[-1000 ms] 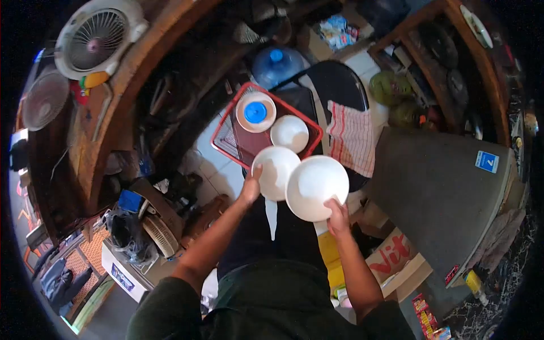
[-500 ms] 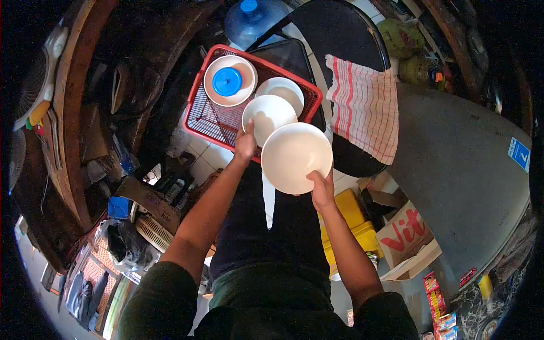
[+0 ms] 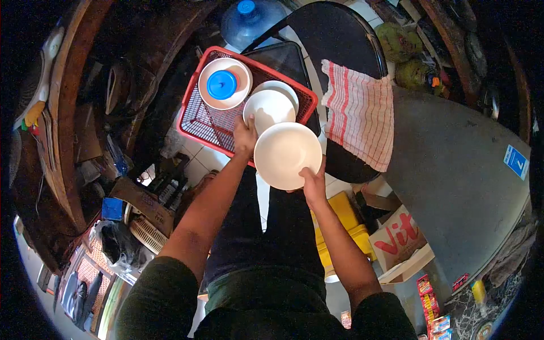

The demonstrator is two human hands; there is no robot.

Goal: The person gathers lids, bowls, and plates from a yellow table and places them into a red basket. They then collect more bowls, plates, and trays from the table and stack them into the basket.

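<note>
My right hand (image 3: 313, 184) grips the near rim of a white bowl (image 3: 287, 156), which faces up in front of my body. My left hand (image 3: 245, 139) is closed at the left rim of a second white bowl (image 3: 268, 110); part of its grip is hidden. This second bowl overlaps another white bowl (image 3: 288, 92) inside the red plastic basket (image 3: 192, 90). At the basket's left end lies a further white bowl (image 3: 241, 99) with a blue-lidded container (image 3: 221, 85) in it.
A red-striped cloth (image 3: 360, 116) hangs over a black chair (image 3: 340, 34) right of the basket. Behind stands a blue water jug (image 3: 252, 25). A grey surface (image 3: 447, 164) lies to the right, with a cardboard box (image 3: 399, 243) and yellow container (image 3: 340, 221) below.
The bowl at my left hand has moved slightly away from me, further over the bowl in the basket. The bowl in my right hand has shifted a little left. The view has turned slightly.
</note>
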